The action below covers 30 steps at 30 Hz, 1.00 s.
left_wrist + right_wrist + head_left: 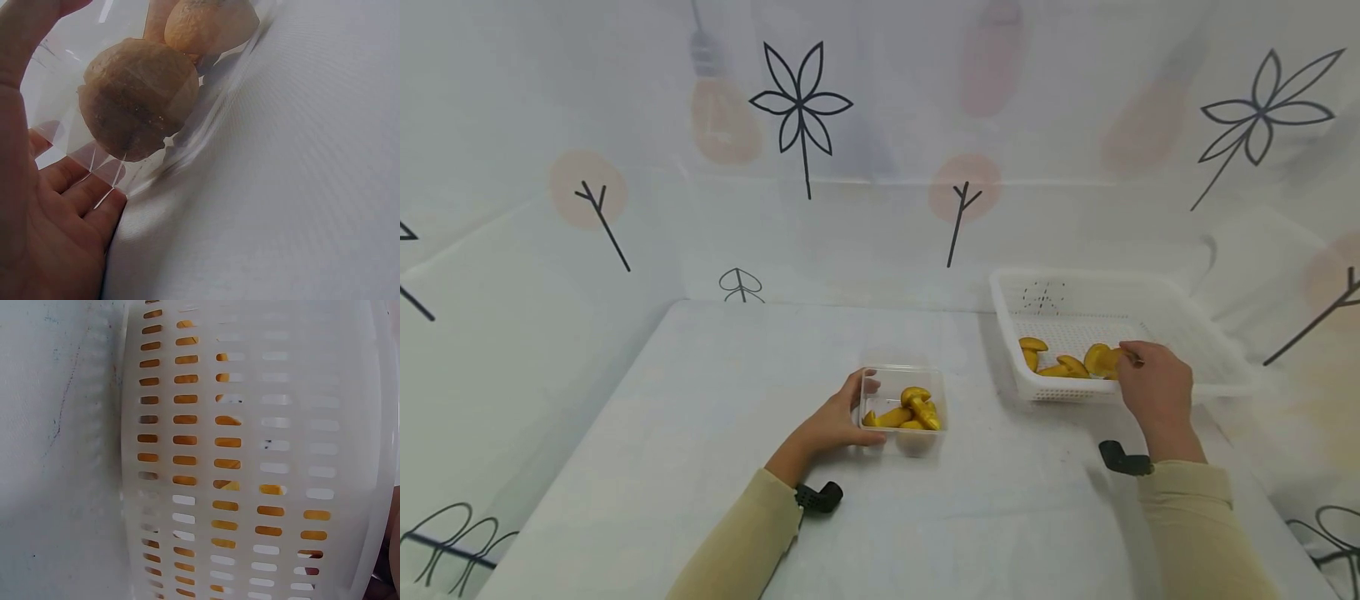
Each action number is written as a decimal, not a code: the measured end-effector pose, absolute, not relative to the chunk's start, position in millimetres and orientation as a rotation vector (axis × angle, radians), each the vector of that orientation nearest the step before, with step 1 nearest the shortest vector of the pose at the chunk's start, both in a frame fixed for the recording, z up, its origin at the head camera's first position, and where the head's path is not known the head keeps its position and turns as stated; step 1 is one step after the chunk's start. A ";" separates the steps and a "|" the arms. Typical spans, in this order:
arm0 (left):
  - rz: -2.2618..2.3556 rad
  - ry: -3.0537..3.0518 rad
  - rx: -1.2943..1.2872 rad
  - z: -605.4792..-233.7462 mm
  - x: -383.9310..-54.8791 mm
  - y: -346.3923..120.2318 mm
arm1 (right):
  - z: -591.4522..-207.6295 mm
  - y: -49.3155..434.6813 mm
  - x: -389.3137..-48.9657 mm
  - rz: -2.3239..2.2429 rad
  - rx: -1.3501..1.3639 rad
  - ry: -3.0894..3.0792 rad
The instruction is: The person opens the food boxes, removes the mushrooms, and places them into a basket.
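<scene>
My left hand [831, 425] grips the left side of a clear plastic box [891, 379], thumb at the near side and fingers round the far side. Several yellow-brown mushrooms [916, 400] lie in the box; the left wrist view shows a round mushroom cap [140, 100] through its clear wall. Over the front edge of a white perforated basket [1022, 383] reaches my right hand [1157, 387], its fingertips pinching a yellow mushroom [1116, 357]. Beside it in the basket lie more mushrooms [1071, 365]. In the right wrist view the basket wall [250, 450] hides most of the fingers.
A white cloth [737, 375] covers the table, with a printed white curtain [865, 233] hanging behind and along the sides. The basket stands at the back right, close to the curtain. Each wrist wears a black camera [820, 497].
</scene>
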State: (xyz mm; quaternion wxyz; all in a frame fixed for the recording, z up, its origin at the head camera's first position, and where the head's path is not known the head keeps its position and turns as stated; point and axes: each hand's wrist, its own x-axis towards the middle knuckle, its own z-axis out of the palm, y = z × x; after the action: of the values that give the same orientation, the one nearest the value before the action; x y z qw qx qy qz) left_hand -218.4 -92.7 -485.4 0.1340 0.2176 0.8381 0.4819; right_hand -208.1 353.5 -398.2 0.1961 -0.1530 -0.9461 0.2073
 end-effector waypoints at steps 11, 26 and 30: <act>1.380 2.444 0.613 -482.6 -216.3 -91.9 | -398.8 353.9 -206.0 0.561 -0.405 -2.625; 1.402 2.426 0.626 -483.7 -216.9 -92.5 | -390.6 338.4 -201.6 0.530 -0.326 -2.577; 1.401 2.423 0.623 -482.9 -216.3 -92.4 | -388.4 331.4 -202.3 0.511 -0.263 -2.569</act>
State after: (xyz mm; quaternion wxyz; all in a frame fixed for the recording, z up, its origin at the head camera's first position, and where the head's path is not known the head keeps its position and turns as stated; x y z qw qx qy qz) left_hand -216.3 -92.4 -482.9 0.1368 0.2154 0.8371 0.4839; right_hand -202.3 331.4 -388.4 0.2517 -0.0966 -0.9445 0.1878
